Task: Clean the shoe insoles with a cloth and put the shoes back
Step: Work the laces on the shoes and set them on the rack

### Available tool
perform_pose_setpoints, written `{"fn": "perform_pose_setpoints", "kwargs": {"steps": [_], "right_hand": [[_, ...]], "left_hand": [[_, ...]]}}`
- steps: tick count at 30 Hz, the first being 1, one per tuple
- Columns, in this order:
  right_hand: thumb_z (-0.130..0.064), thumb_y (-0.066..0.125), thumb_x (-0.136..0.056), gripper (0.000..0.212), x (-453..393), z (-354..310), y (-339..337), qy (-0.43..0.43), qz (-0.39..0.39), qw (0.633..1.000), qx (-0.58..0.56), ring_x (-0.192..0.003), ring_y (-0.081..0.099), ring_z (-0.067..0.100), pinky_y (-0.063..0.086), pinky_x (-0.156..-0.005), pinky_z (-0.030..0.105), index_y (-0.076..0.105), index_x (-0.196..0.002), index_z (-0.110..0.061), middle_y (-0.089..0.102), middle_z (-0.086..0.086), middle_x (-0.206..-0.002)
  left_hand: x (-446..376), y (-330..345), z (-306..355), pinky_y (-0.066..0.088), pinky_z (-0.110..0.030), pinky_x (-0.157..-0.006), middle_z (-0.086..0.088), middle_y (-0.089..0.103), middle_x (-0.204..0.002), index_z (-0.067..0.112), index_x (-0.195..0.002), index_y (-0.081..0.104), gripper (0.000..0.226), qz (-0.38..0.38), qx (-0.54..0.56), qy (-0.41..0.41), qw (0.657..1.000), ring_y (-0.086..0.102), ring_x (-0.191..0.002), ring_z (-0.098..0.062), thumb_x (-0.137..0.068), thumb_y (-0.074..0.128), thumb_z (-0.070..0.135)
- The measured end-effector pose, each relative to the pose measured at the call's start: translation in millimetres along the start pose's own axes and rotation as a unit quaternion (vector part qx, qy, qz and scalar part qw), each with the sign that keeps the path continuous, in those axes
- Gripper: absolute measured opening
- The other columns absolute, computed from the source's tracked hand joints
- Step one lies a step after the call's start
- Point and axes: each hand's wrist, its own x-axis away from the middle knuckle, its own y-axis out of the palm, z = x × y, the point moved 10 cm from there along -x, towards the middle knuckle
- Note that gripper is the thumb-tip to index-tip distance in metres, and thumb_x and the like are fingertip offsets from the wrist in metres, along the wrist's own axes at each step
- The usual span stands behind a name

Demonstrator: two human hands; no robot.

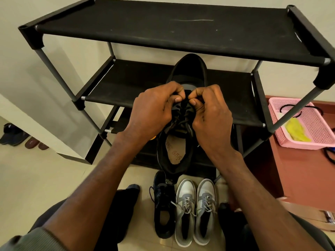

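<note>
The front part of the black shoe (181, 113) is partly hidden behind both hands, so the laces are hard to see. The print on the insole (175, 149) is too blurred to read. The bottom shelf of the shoe rack (181, 31) is mostly covered by the shoe and arms.

The rack is black w/ grey poles and stands against a pale wall on a light tile floor. At right is a reddish-brown cabinet (299, 169) w/ a pink basket (315, 124) on it; a yellow cloth (296, 130) lies in the basket. On the floor, near the person, are a second black shoe (163, 211) and a grey-white pair (196, 212), side by side. Far left, more shoes (21, 138) on the floor.

The black shoe is held up in front of the middle shelf, heel toward the person. Left hand (154, 113) and right hand (210, 113) are close together, fingers curled, each pinching the shoe at the lace area.
</note>
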Motion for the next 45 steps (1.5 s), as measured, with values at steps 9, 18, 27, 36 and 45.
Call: {"fn": "perform_pose_setpoints", "kwargs": {"steps": [9, 18, 27, 36, 45], "right_hand": [[-0.007, 0.055, -0.102, 0.011, -1, 3, 0, 0.014, 0.001, 0.999, -0.030, -0.087, 0.057, 0.003, 0.051, -0.066, 0.023, 0.066, -0.104, -0.009, 0.059, -0.001, -0.108], [-0.009, 0.052, -0.102, 0.013, 0, 2, 0, 0.017, 0.002, 0.999, -0.039, -0.087, 0.059, 0.006, 0.054, -0.066, 0.031, 0.065, -0.104, -0.008, 0.058, 0.000, -0.107], [0.005, 0.059, -0.096, 0.020, -2, 2, -3, 0.014, -0.022, 0.996, -0.085, -0.095, 0.060, 0.009, 0.050, -0.076, 0.021, 0.068, -0.107, -0.009, 0.061, 0.003, -0.108], [-0.013, 0.060, -0.101, 0.011, -3, -4, -2, -0.032, -0.046, 0.998, -0.011, -0.089, 0.059, 0.010, 0.055, -0.066, 0.031, 0.070, -0.105, -0.014, 0.058, 0.000, -0.109], [-0.008, 0.050, -0.102, 0.012, -1, 0, 5, 0.009, -0.052, 0.999, 0.003, -0.082, 0.056, 0.010, 0.052, -0.057, 0.033, 0.060, -0.102, -0.014, 0.052, -0.003, -0.111]], "left_hand": [[16, -6, 2, 0.057, -0.042, -0.074, 0.001, 0.061, -0.106, 0.018, -0.115, 0.069, 0.017, -0.013, 0.062, 0.035, 0.997, 0.063, -0.092, -0.017, -0.101, 0.060, 0.015], [11, -1, 17, 0.053, -0.040, -0.065, 0.003, 0.055, -0.107, 0.015, -0.107, 0.067, 0.014, -0.005, -0.030, 0.069, 0.997, 0.058, -0.084, -0.015, -0.100, 0.056, 0.010], [5, 9, 2, 0.047, -0.023, -0.075, 0.004, 0.047, -0.106, 0.013, -0.100, 0.053, 0.020, -0.010, 0.010, 0.008, 1.000, 0.050, -0.087, -0.009, -0.093, 0.046, -0.004], [1, 10, -2, 0.041, -0.018, -0.075, 0.002, 0.048, -0.104, 0.010, -0.100, 0.055, 0.021, -0.009, 0.024, 0.014, 1.000, 0.050, -0.087, -0.010, -0.094, 0.046, -0.008], [7, 4, 0, 0.045, -0.020, -0.083, -0.006, 0.055, -0.110, 0.006, -0.115, 0.063, 0.018, -0.021, 0.081, 0.033, 0.996, 0.056, -0.094, -0.017, -0.099, 0.055, 0.002]]}}
